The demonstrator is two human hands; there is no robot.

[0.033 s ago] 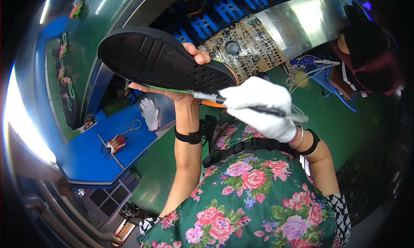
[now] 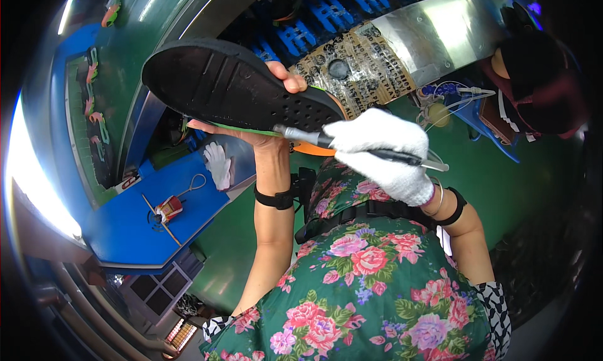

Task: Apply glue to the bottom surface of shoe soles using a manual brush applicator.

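My bare left hand (image 2: 276, 136) grips a black shoe sole (image 2: 220, 81) from beneath, fingers curled over its far edge. The sole is held up in the air, its hollow side towards me, with a patch of small holes at one end. A green and orange rim shows along the sole's underside. My right hand (image 2: 380, 153), in a white knit glove, is closed round a dark-handled brush (image 2: 304, 136) with a metal collar. The brush tip lies at the sole's near edge; whether it touches cannot be made out. A clear tube trails from the handle's back end.
On the left stands a blue table (image 2: 125, 229) with a small red pot (image 2: 168, 208) and a white glove (image 2: 217, 165). Ahead is a metal ledge (image 2: 433, 37) partly covered in printed tape. Shoe parts (image 2: 95, 119) lie along the far left. Another person (image 2: 534, 91) is at the right.
The brush and my right hand have shifted slightly, the brush tip moving a little along the sole's near edge. My left hand and the sole stay in place.
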